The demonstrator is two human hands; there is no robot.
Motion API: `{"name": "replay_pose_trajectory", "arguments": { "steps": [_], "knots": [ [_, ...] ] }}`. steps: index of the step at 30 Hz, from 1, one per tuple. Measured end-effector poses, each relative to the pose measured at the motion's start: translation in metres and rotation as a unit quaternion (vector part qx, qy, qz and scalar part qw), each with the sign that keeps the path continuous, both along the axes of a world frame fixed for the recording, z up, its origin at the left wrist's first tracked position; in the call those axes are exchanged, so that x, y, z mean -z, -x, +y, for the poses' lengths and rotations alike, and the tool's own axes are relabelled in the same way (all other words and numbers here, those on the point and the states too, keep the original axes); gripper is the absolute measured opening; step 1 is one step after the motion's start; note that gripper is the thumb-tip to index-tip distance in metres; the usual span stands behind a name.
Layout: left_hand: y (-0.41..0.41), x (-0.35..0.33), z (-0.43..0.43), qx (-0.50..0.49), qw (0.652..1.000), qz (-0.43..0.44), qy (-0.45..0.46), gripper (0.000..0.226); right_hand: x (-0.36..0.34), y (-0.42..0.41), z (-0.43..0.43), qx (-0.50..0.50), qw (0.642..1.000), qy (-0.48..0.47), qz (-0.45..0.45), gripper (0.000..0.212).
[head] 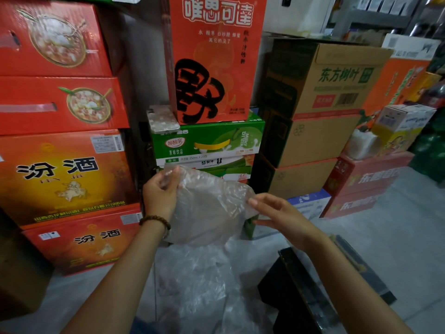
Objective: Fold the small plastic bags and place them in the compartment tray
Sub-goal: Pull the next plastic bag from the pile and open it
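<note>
Left hand (pixel 160 194): fingers and thumb curled, pinching the top left corner of the clear plastic bag (pixel 207 208); a bead bracelet (pixel 154 220) sits on the wrist
Right hand (pixel 277 213): fingers out straight; the tips touch the bag's right edge
Bag: up in the air between both hands, spread out and crinkly, not folded
More bags (pixel 199 280): a clear heap on the floor, below the held one
Black tray (pixel 296 285): on the floor, partly under the right arm; its inside is too dark to see
Behind: a green milk drink box (pixel 209 141) with a phone (pixel 163 119) on top; red boxes (pixel 60 177) stacked on the left
</note>
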State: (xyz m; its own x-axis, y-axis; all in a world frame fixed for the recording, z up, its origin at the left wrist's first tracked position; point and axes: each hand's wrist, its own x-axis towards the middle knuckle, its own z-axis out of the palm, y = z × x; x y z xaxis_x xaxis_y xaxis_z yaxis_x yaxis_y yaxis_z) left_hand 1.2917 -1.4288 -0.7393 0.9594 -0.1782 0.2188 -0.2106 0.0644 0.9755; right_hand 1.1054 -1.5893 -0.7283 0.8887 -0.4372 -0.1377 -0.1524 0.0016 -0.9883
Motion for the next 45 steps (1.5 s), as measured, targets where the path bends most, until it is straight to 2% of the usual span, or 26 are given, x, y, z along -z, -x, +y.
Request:
{"name": "replay_pose_trajectory", "arguments": {
  "steps": [3, 6, 10, 14, 18, 19, 21, 22, 23, 25, 27, 29, 31, 32, 34, 36, 40, 43, 45],
  "knots": [
    [0.0, 0.001, 0.0, 0.0, 1.0, -0.003, -0.011, 0.029, 0.004, 0.001, 0.001, -0.018, 0.999, -0.005, 0.033, 0.058],
    [-0.003, 0.002, 0.003, -0.021, 0.999, -0.009, -0.021, 0.033, 0.005, 0.003, -0.004, -0.031, 0.998, -0.013, 0.054, 0.048],
    [-0.005, 0.002, 0.008, -0.029, 0.999, -0.012, -0.01, 0.033, -0.005, 0.011, -0.022, 0.024, 0.999, -0.015, 0.016, 0.065],
    [0.003, -0.001, 0.002, -0.017, 0.999, -0.047, -0.022, 0.032, -0.008, 0.013, -0.026, 0.102, 0.994, -0.012, -0.023, 0.037],
    [0.01, -0.004, -0.003, -0.008, 0.998, -0.058, 0.003, 0.032, -0.002, 0.006, -0.025, 0.162, 0.98, -0.057, -0.097, 0.027],
    [0.013, -0.004, -0.005, -0.004, 0.998, -0.054, 0.011, 0.033, 0.001, 0.003, -0.024, 0.16, 0.976, -0.091, -0.113, 0.032],
    [0.018, -0.003, -0.008, 0.011, 0.999, -0.046, 0.016, 0.033, 0.008, -0.005, -0.016, 0.122, 0.973, -0.167, -0.102, 0.062],
    [0.02, -0.002, -0.01, 0.019, 0.999, -0.042, 0.014, 0.033, 0.011, -0.009, -0.009, 0.089, 0.976, -0.181, -0.082, 0.064],
    [0.022, -0.001, -0.012, 0.025, 0.999, -0.037, 0.013, 0.033, 0.015, -0.012, -0.001, 0.061, 0.981, -0.175, -0.061, 0.056],
    [0.023, 0.0, -0.012, 0.029, 0.999, -0.012, 0.017, 0.031, 0.022, -0.017, 0.011, 0.043, 0.991, -0.125, -0.016, 0.044],
    [0.02, 0.0, -0.011, 0.03, 0.999, 0.035, 0.011, 0.031, 0.025, -0.023, 0.017, 0.063, 0.994, -0.084, -0.009, 0.041],
    [0.014, -0.002, -0.008, 0.056, 0.993, 0.102, -0.013, 0.034, 0.025, -0.025, 0.014, 0.106, 0.989, -0.101, -0.035, 0.027],
    [0.008, -0.002, -0.003, 0.124, 0.979, 0.152, -0.063, 0.04, 0.02, -0.025, 0.011, 0.146, 0.979, -0.127, -0.063, 0.012],
    [0.007, 0.0, -0.001, 0.164, 0.968, 0.169, -0.091, 0.044, 0.019, -0.024, 0.011, 0.161, 0.976, -0.129, -0.068, 0.012],
    [0.01, 0.006, -0.001, 0.213, 0.951, 0.175, -0.139, 0.037, 0.018, -0.025, 0.013, 0.18, 0.972, -0.134, -0.064, 0.019],
    [0.012, 0.009, -0.005, 0.183, 0.96, 0.126, -0.168, 0.034, 0.02, -0.028, 0.014, 0.177, 0.972, -0.146, -0.049, 0.034],
    [0.009, 0.001, -0.007, 0.06, 0.993, 0.074, -0.068, 0.027, 0.019, -0.027, 0.016, 0.092, 0.979, -0.18, -0.016, 0.063],
    [0.002, 0.002, -0.002, -0.019, 0.997, 0.076, -0.024, 0.027, 0.027, -0.025, 0.018, 0.016, 0.984, -0.179, -0.005, 0.063],
    [-0.002, 0.005, 0.001, -0.047, 0.996, 0.075, -0.017, 0.028, 0.034, -0.023, 0.021, -0.026, 0.987, -0.158, 0.005, 0.051]
  ]
}}
